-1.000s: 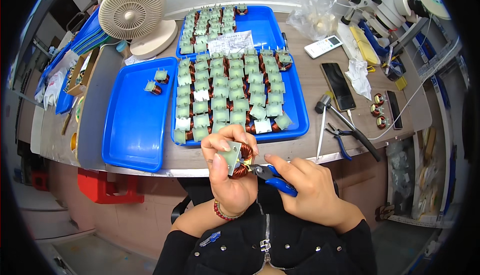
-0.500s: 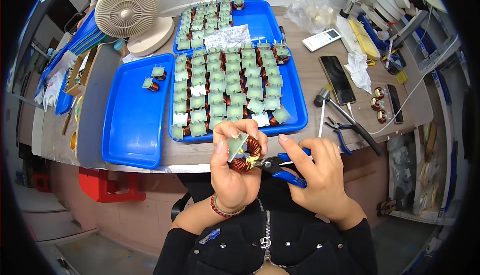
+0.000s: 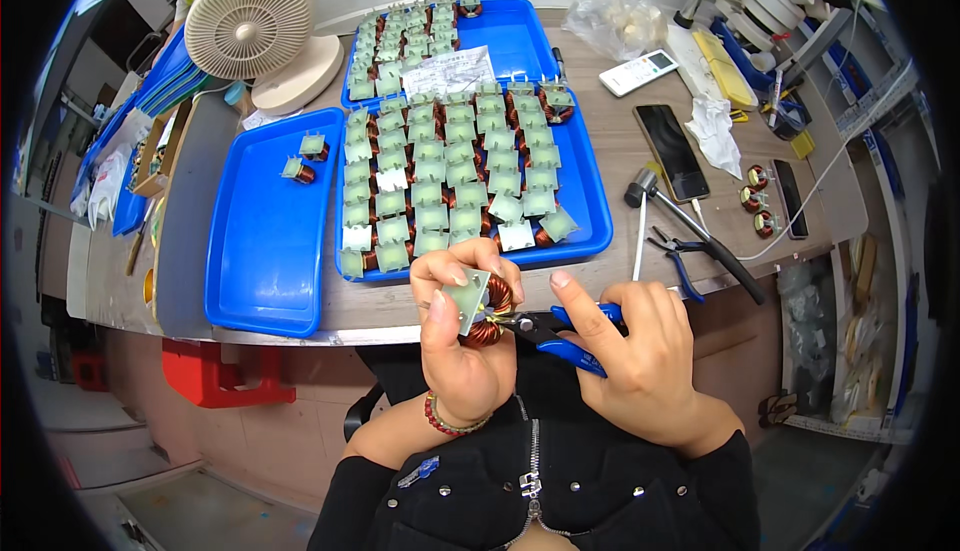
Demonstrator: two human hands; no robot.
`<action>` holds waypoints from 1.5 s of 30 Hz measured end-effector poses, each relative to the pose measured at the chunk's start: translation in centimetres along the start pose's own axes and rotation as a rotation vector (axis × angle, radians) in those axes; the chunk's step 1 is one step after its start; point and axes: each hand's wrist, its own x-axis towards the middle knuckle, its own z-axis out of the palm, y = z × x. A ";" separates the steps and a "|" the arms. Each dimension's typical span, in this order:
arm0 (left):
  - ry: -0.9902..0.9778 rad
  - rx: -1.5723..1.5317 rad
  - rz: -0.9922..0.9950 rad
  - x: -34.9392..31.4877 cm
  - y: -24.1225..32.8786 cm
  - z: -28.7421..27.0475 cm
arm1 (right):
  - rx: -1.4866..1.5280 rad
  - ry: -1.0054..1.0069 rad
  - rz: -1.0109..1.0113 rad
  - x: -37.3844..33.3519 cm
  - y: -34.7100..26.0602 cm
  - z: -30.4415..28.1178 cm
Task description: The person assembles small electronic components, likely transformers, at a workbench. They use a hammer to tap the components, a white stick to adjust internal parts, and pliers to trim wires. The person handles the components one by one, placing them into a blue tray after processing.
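Note:
Between the thumb and fingers of my left hand [image 3: 460, 351] is a toroidal coil [image 3: 492, 313], a copper-wound ring fixed to a pale green square plate [image 3: 470, 299]. The plate is turned to the left, the winding to the right. My right hand [image 3: 640, 356] is closed around blue-handled cutting pliers [image 3: 565, 339], its index finger stretched out above the handles. The pliers' jaws touch the coil's right side, at its middle opening; what lies between the jaws is too small to make out. Beyond my hands, rows of similar coils [image 3: 430, 173] fill a blue tray [image 3: 598, 221].
A second blue tray [image 3: 262, 271] at left holds two coils [image 3: 305, 161]. Right of centre lie a hammer [image 3: 700, 231], another pair of pliers [image 3: 680, 261], a phone [image 3: 670, 151], a remote control [image 3: 638, 73] and three coils [image 3: 758, 199]. A fan [image 3: 252, 26] stands at the back left.
The coil in my left hand has turned slightly, and its plate has shifted a little left. The pliers have tilted and opened or closed little, staying against the coil. The whole view has shifted slightly.

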 end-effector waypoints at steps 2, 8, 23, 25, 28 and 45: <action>0.004 0.012 0.019 0.0 0.0 0.1 | 0.018 -0.004 0.008 0.0 -0.1 -0.1; 0.002 0.037 0.047 0.1 0.2 0.3 | 0.014 0.022 -0.021 -0.1 0.0 0.3; -1.153 1.275 0.736 2.1 3.7 -5.8 | 0.332 0.303 0.123 -0.3 3.4 0.1; -1.227 1.286 0.658 3.7 4.3 -8.1 | -0.023 -0.020 0.136 -0.8 4.5 -0.3; -0.331 0.435 -0.132 3.5 5.3 -6.4 | 0.054 -0.279 0.141 -2.8 5.4 0.5; -0.168 -0.160 -0.372 1.1 1.7 -2.8 | 0.105 0.014 -0.160 2.5 2.3 0.9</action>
